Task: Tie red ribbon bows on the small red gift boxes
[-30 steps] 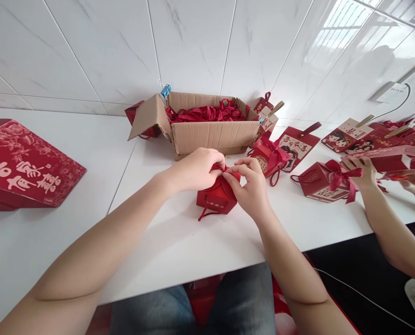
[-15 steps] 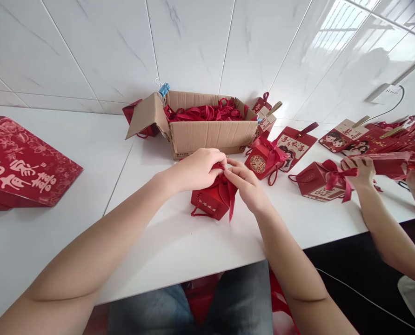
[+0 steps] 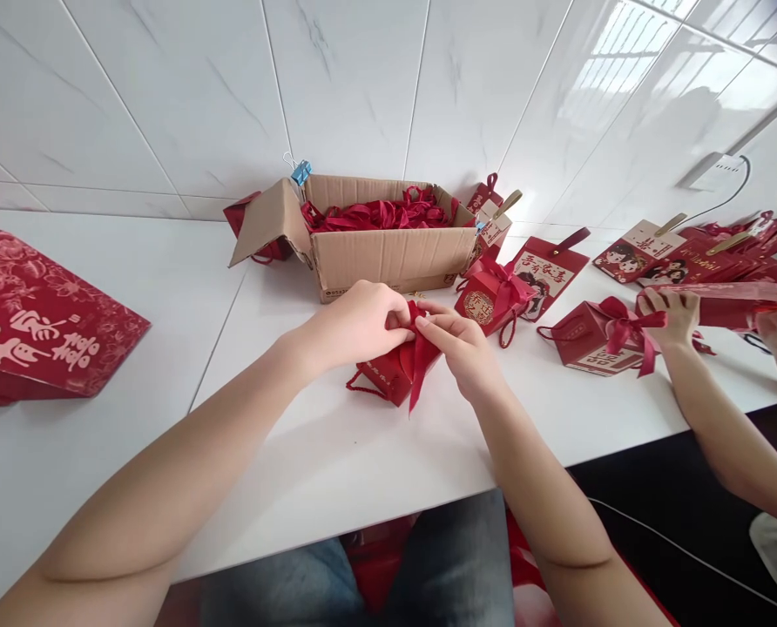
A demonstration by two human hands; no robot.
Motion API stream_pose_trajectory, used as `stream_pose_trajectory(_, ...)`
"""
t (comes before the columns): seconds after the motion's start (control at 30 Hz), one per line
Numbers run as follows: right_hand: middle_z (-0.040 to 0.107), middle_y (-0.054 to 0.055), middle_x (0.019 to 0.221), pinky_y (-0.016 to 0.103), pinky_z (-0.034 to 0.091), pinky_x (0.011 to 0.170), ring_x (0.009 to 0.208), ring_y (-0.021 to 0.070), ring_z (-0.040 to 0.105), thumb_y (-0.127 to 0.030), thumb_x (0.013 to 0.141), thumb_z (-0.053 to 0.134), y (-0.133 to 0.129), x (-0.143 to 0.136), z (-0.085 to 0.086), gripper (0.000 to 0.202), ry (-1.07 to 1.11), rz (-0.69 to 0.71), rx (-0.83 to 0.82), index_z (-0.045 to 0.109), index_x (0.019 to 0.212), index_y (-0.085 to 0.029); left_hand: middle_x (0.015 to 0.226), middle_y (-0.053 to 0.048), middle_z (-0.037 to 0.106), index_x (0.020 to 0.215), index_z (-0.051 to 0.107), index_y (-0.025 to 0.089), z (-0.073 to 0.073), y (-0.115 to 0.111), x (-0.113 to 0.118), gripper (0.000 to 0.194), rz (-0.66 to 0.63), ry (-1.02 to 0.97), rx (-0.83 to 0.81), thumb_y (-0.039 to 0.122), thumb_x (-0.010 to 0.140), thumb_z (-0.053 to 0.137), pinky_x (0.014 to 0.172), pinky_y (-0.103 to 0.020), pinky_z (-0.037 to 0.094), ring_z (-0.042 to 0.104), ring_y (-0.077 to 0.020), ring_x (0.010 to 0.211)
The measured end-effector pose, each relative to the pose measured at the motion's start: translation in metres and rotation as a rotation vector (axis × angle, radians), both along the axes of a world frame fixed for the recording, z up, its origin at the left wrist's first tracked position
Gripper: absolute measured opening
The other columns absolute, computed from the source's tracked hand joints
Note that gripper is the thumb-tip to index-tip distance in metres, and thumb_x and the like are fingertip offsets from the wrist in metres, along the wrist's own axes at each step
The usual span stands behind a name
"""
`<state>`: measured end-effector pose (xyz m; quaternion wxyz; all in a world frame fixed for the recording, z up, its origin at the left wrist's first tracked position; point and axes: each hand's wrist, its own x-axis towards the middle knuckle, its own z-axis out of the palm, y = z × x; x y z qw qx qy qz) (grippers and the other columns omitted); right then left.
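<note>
A small red gift box (image 3: 388, 380) with a twisted cord handle stands on the white table in front of me. At its top, my left hand (image 3: 368, 324) pinches the red ribbon (image 3: 419, 361) from the left. My right hand (image 3: 457, 341) grips the same ribbon from the right, thumb and fingers together. One ribbon tail hangs down the front of the box. My fingers partly hide the knot area. Just right of my right hand sits another red gift box (image 3: 483, 305) with a ribbon bow.
Behind my hands a cardboard box (image 3: 395, 257) holds red ribbons. A large red printed box (image 3: 49, 322) lies at left. At right, a co-worker's hand (image 3: 672, 315) is beside a bowed red box (image 3: 594, 340). Several red bags (image 3: 708, 257) lie beyond.
The gift box has turned and tilted slightly under my hands, and its ribbon tail has swung left. Both hands still hold the ribbon. The whole view has shifted slightly.
</note>
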<state>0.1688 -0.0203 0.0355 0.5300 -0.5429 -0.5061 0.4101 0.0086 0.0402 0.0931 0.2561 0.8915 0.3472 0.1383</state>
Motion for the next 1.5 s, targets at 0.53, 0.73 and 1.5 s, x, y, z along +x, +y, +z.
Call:
stream_pose_trajectory(0.53,0.064,0.003,0.09,0.037,0.049,0.084,0.093,0.02,0.062,-0.014,0.081,0.049,0.003,0.032,0.0,0.026,-0.631,-0.009,0.311,0.05,0.105,-0.024,0.071,0.003,0.07,0.07,0.068,0.02,-0.002,0.003,0.001,0.016,-0.041,-0.022,0.007,0.018,0.073,0.052,0.053,-0.021,0.044,0.061,-0.0116,0.06)
stream_pose_trajectory(0.73,0.062,0.002,0.086,0.031,0.05,0.072,0.077,0.0155,0.059,-0.018,0.086,0.051,0.0,0.035,0.005,0.023,-0.738,0.051,0.373,0.055,0.108,-0.023,0.069,0.003,0.069,0.069,0.066,0.02,-0.002,0.003,0.001,0.015,-0.04,-0.006,-0.007,0.018,0.073,0.052,0.05,-0.021,0.043,0.059,-0.0108,0.057)
stream_pose_trajectory(1.5,0.07,0.002,0.109,0.043,0.037,0.092,0.104,0.0223,0.063,-0.007,0.082,0.048,0.0,0.023,0.005,0.025,-0.84,0.091,0.563,0.06,0.094,-0.026,0.067,-0.001,0.063,0.063,0.054,0.019,-0.001,0.003,0.002,0.012,-0.106,0.051,0.072,0.017,0.074,0.05,0.05,-0.025,0.038,0.056,-0.0141,0.06)
